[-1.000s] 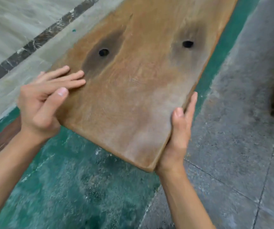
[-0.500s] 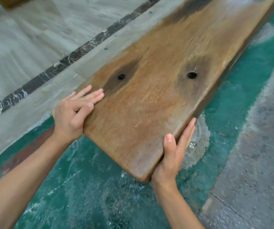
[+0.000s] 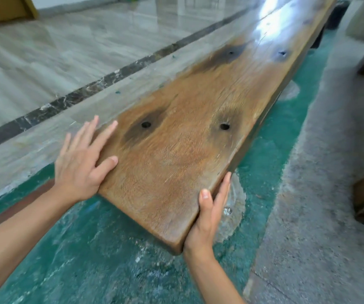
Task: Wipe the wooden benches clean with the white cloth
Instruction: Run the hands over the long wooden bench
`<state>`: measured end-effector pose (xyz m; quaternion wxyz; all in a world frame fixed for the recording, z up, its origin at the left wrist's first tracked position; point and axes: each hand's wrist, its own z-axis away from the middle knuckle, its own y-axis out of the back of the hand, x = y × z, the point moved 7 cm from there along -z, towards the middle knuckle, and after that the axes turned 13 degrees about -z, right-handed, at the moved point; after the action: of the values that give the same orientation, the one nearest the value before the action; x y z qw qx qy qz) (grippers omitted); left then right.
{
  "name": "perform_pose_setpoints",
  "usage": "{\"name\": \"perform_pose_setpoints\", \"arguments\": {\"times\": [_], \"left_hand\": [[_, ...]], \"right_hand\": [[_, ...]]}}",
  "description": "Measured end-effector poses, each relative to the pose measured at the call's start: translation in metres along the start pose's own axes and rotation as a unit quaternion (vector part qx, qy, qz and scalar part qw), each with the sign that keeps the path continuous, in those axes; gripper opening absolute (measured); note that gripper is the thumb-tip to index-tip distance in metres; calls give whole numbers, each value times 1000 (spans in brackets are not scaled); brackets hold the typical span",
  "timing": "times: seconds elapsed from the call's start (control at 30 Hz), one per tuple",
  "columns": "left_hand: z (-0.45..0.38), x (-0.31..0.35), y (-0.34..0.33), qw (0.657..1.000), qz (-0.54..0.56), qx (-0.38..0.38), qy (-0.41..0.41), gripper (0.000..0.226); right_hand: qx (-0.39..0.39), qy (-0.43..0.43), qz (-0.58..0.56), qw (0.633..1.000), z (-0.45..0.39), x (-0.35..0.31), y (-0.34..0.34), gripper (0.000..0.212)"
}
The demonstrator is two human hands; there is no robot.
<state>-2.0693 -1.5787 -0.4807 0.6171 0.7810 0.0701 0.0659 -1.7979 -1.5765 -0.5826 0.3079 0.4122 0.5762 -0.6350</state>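
Nearest the viewer, two bare hands brace the close end of a long wooden bench [image 3: 176,163]: the left hand [image 3: 82,163] lies flat on its left edge with fingers [image 3: 93,130] straight and released, and the right hand [image 3: 209,218] presses the right side edge, fingers extended, thumb on top. No white cloth is in view and neither hand holds one, so wiping seems paused. Farther along, the bench top gleams, possibly wet or already wiped; I cannot tell which.
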Motion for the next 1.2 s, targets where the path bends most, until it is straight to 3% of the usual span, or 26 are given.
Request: {"name": "perform_pose_setpoints", "arguments": {"times": [0.1, 0.23, 0.4, 0.47, 0.53, 0.63, 0.87, 1.2], "left_hand": [[-7, 1, -9, 996, -56, -74, -6, 74], [-16, -6, -16, 978, -58, -201, 5, 94], [-17, -5, -9, 928, -8, -372, 11, 111], [-17, -3, -3, 914, 23, -404, 8, 117], [-19, -3, 0, 901, 33, -434, -2, 129], [-20, -8, 0, 888, 25, -459, 2, 140], [-19, -7, -2, 878, 34, -477, 1, 144], [-23, -3, -7, 883, 67, -464, 5, 148]], "right_hand": [[10, -22, -6, 1000, 0, -9, -4, 69], [43, -79, 7, 996, -1, -26, -7, 65], [87, -261, 113, 955, 8, -44, -12, 66], [89, -320, 101, 938, 11, -52, -23, 79], [84, -370, 72, 922, 13, -57, -37, 113], [123, -381, 49, 915, 12, -54, -45, 139], [194, -345, 33, 917, 18, -44, -40, 107], [212, -350, 90, 908, 23, -41, -34, 113]]}}
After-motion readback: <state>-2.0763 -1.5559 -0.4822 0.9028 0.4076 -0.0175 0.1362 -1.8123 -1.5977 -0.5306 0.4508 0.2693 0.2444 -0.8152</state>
